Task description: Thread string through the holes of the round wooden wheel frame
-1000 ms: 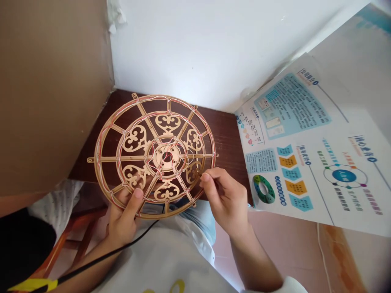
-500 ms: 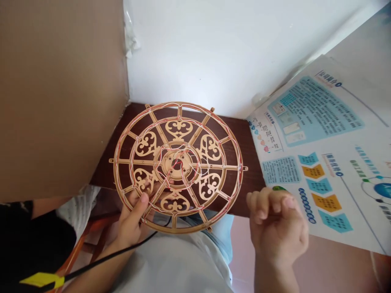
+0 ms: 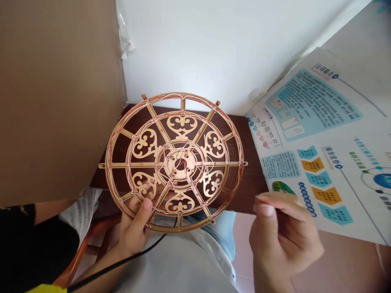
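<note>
My left hand (image 3: 133,228) grips the lower left rim of a wheel-shaped gold frame (image 3: 188,163), with the thumb on top and the other fingers partly hidden behind. Spokes, two rings and several pierced scroll ornaments (image 3: 182,126) surround its round hub. Thin red and white wires (image 3: 166,116) run along the rings and gather at the hub. To the right of the frame, apart from it, my right hand (image 3: 284,238) is closed with thumb and index finger pinched together. Whatever lies in that pinch, if anything, is too small to make out.
A brown table (image 3: 250,150) lies under the frame. A brown panel (image 3: 61,101) rises at left, a white wall (image 3: 195,53) behind, a printed board (image 3: 296,150) at right. A black cable (image 3: 122,259) crosses my left forearm. Another person's arm and dark clothing show at lower left.
My right hand has turned from loosely curled fingers to a thumb-and-index pinch. The frame has tilted slightly, its far edge now higher, while my left hand keeps its grip.
</note>
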Tool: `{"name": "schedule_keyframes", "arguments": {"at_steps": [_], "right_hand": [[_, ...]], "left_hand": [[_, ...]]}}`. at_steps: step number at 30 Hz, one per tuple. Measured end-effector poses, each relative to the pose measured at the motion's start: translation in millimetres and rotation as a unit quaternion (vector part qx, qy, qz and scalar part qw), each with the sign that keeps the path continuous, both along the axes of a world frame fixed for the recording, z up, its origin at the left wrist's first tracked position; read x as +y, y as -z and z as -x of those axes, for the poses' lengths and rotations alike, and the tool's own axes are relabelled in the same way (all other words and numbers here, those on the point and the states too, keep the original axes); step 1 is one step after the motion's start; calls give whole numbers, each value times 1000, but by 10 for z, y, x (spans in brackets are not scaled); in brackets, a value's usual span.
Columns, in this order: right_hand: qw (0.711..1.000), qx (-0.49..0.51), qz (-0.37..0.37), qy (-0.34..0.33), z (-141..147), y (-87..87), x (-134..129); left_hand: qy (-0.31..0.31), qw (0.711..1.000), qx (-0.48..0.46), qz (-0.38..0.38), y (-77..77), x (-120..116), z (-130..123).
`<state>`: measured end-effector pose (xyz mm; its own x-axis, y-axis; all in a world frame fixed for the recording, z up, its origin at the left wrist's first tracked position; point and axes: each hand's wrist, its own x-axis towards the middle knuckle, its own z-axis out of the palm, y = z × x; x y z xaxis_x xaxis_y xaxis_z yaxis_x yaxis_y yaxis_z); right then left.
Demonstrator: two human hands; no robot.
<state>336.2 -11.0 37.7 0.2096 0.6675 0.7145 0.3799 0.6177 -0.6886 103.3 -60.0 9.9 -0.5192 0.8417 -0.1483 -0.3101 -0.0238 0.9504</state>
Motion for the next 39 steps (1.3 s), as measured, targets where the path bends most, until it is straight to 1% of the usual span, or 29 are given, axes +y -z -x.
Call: {"name": "schedule_keyframes", "arguments": {"at_steps": [1, 3, 4, 5, 7, 10, 12, 16, 19, 21, 24, 28, 32, 35, 36, 39], "right_hand": [[998, -59, 4, -38, 37, -83, -17], [981, -142, 31, -126, 140, -234, -20], [972, -168, 50, -155, 199, -293, -4], [966, -188, 55, -169, 257, -339, 21], [958, -216, 61, -180, 358, -391, 82], [953, -242, 53, -173, 437, -406, 153], [950, -258, 52, -169, 449, -408, 173], [938, -299, 51, -167, 449, -433, 182], [930, -322, 56, -170, 455, -461, 196], [926, -327, 63, -178, 464, -473, 204], [925, -327, 73, -181, 480, -475, 199], [934, -310, 77, -161, 480, -461, 169], [949, -266, 81, -149, 443, -446, 144], [957, -218, 92, -166, 407, -433, 125], [958, -202, 98, -176, 394, -428, 117], [957, -137, 130, -221, 357, -414, 81]], "left_hand": [[2, 1000, 8, -1, -17, -4, -13], [4, 1000, 7, -6, -47, -12, -42], [9, 1000, 5, -10, -59, -16, -56], [14, 1000, 5, -15, -69, -21, -68], [18, 999, 13, -25, -80, -36, -80], [20, 999, 35, -33, -67, -70, -55], [30, 997, 53, -43, -42, -97, -13], [52, 988, 124, -74, 12, -138, 64], [54, 990, 114, -57, 13, -161, 83], [43, 993, 100, -42, 1, -172, 87], [19, 993, 111, -36, -4, -189, 96], [54, 997, 57, 6, 12, -216, 97], [45, 999, 23, 13, 13, -221, 49], [19, 1000, 2, -1, 12, -199, 21], [21, 1000, -6, -9, 10, -187, 19], [57, 998, -23, -1, -9, -143, 23]]}}
